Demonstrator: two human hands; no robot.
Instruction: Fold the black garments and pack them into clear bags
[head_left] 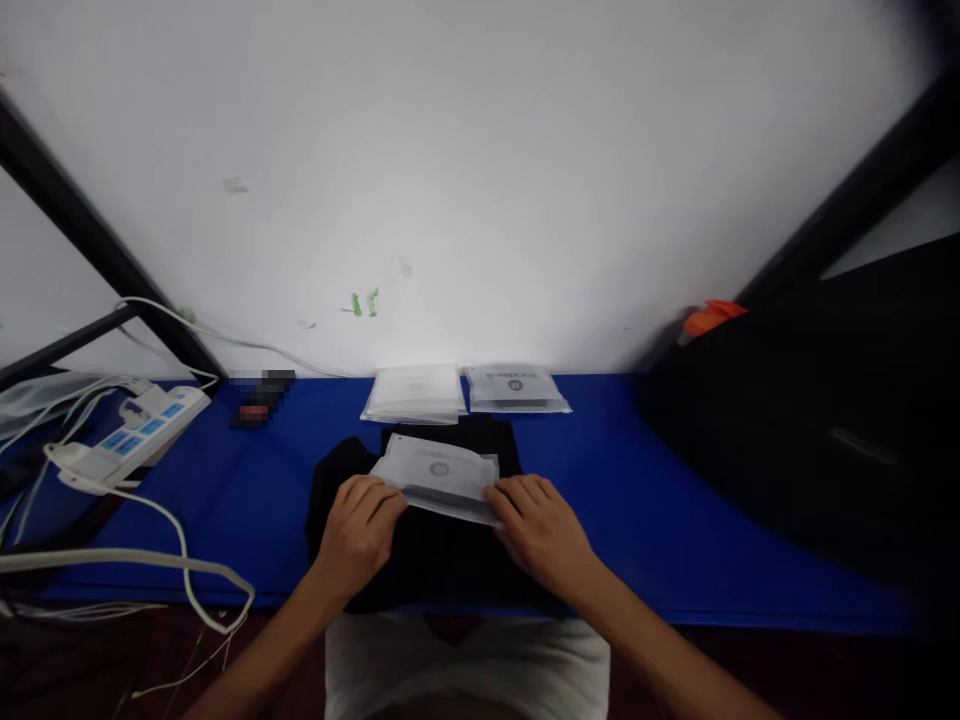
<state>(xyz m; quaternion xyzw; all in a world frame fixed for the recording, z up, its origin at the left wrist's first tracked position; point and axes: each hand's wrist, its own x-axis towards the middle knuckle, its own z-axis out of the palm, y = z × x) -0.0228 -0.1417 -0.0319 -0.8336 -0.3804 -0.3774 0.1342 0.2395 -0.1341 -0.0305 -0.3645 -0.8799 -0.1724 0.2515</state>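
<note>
A black folded garment (427, 560) lies on the blue table (645, 520) right in front of me. On top of it rests a clear plastic bag (441, 478) with a round grey logo. My left hand (361, 528) grips the bag's left near corner, fingers curled. My right hand (541, 530) pinches the bag's right near edge, fingers bent over it. Both hands rest on the garment.
Two stacks of similar plastic bags (416, 393) (514, 388) lie by the white wall. A white power strip (139, 432) with cables sits at the left, a small dark object (259, 400) beside it. A large black mass (817, 440) with an orange piece (712, 316) fills the right.
</note>
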